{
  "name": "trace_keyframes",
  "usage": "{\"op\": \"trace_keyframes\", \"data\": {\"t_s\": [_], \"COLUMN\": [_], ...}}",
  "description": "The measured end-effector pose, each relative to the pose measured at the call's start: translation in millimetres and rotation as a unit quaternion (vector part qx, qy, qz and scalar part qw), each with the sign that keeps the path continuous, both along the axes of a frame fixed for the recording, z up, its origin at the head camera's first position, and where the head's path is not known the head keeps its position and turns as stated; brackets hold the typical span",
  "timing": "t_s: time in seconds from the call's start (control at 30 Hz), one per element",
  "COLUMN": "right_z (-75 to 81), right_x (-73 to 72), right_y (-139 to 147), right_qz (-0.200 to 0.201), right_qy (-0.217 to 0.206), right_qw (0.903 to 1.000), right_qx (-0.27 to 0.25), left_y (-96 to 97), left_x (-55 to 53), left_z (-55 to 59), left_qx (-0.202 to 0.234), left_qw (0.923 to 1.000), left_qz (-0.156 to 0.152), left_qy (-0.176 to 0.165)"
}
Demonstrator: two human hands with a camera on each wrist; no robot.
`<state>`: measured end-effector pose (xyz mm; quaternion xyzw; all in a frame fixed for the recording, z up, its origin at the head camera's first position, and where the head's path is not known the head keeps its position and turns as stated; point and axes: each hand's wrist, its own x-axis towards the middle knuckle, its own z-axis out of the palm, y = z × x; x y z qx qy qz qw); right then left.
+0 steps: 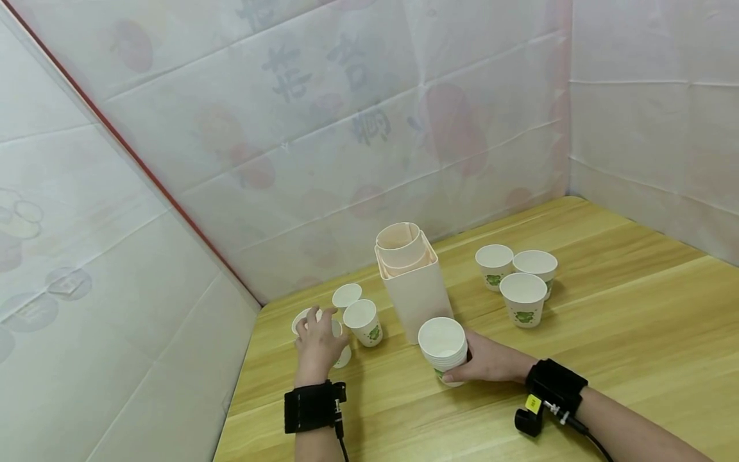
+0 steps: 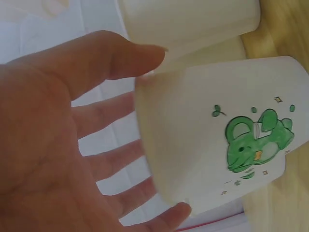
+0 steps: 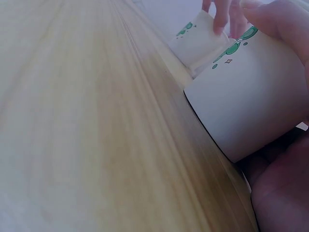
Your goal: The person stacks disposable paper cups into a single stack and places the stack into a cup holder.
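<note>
My right hand (image 1: 487,358) grips a stack of white paper cups (image 1: 442,346), its thumb on the near side. The stack's base is at the tabletop in the right wrist view. At the left, my left hand (image 1: 317,343) is over a paper cup (image 1: 343,357) printed with a green cartoon animal. In the left wrist view its fingers (image 2: 108,116) extend spread beside the cup's rim, partly hidden behind the cup; the thumb lies across the rim's upper edge. Firm contact is not plain. Other paper cups (image 1: 362,321) stand close to this hand.
A tall pale square container (image 1: 412,292) with a round tube in its top stands between the hands, behind the stack. Three paper cups (image 1: 523,295) stand grouped at the right on the wooden table (image 1: 623,308). Printed white sheeting (image 1: 346,179) walls the back and sides.
</note>
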<state>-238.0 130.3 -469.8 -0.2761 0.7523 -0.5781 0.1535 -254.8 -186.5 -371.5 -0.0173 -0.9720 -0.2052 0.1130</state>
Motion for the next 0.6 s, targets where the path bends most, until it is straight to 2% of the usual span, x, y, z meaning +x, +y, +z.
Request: {"op": "trace_keyframes", "data": {"t_s": [0.4,0.6], "right_z": [0.5,1.3], "right_x": [0.4,0.7], "right_y": [-0.3,-0.1], "right_qz": [0.003,0.003], "right_qy": [-0.001,-0.001], "right_qw": [1.0,1.0], "right_qx": [-0.006,-0.005], "left_y": [4.1,4.9], "left_x": [-2.7,-0.8], "left_z": [-8.3,-6.5], "left_qx": [-0.012,-0.013], "left_qw": [0.9998,0.9999], "left_qz": [-0.001,-0.001], "left_qy": [-0.013,0.003]}}
